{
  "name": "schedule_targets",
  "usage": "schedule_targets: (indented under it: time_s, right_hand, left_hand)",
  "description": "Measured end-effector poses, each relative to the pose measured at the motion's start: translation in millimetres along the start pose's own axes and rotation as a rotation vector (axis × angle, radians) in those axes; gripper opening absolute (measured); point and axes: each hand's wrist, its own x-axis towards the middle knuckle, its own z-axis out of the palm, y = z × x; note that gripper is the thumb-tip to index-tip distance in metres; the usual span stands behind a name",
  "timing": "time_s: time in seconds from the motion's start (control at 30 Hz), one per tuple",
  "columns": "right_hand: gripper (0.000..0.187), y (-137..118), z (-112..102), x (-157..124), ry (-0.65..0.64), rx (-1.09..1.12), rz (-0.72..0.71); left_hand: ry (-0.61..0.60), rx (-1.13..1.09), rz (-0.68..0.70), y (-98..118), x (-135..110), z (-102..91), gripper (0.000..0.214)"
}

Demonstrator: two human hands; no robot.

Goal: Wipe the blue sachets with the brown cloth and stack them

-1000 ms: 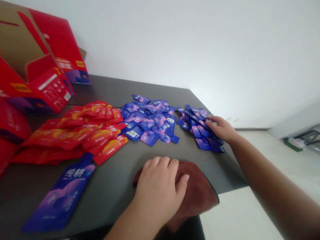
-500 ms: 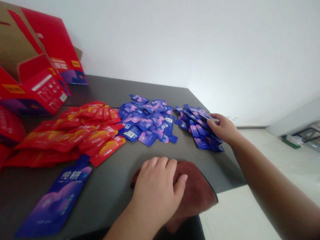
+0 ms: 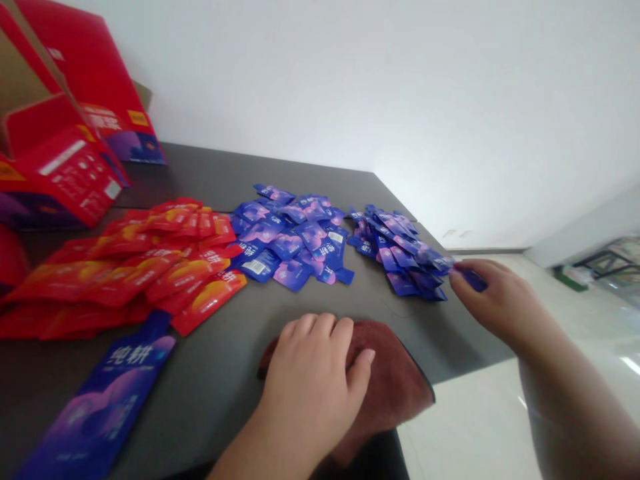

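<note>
Right hand (image 3: 495, 303): a second ago it lay on top of the blue heap to the far right of the brown cloth (image 3: 400, 387). Now it has drawn back and is lifted clear, to the right of the cloth and a little beyond it, past the table (image 3: 225, 373) edge.
Right hand's hold: thumb and fingers are pinched together on one small blue sachet (image 3: 473, 280). Only a strip of it shows between them.
Small blue sachet: off the table, just clear of the near end of the right blue heap (image 3: 395, 243), beyond the cloth and to its right.
Left hand (image 3: 313, 380): has not moved. It lies palm down on the left half of the cloth with its fingers side by side and loosely bent, resting on it, not closed around it.
Brown cloth: bunched at the near edge of the table, with its right corner hanging over the edge.
Right blue heap: beyond the cloth, slightly to the right, loosely piled.
Middle blue heap (image 3: 295, 233): straight beyond the cloth, apart from the right heap, and touching the red sachets on its left.
Red sachets (image 3: 135, 267): a wide, overlapping spread beyond the cloth and to its left.
Large blue pouch (image 3: 107, 393): flat on the table, left of the cloth, near the front edge.
Red cartons (image 3: 65, 160): open, far to the left and well beyond the cloth, by the wall.
</note>
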Motion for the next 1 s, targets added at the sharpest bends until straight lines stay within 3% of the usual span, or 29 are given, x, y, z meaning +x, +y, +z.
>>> schedule_targets:
  time_s: [0.23,0.47,0.67,1.0]
  right_hand:
    - [0.032,-10,0,-2,-0.079,0.063,-0.064]
    - [0.040,-16,20,15,-0.092,0.096,-0.095]
    - [0.044,-16,39,23,-0.069,0.081,-0.101]
    - [0.056,-17,51,27,-0.024,0.120,-0.134]
  left_hand:
    - [-0.007,0.016,0.005,0,0,-0.4,0.022]
    - [-0.008,0.018,0.006,1,0,-1.6,0.023]
    - [-0.006,0.009,0.003,1,0,-2.5,0.022]
    - [-0.004,0.015,0.000,1,0,-1.0,0.023]
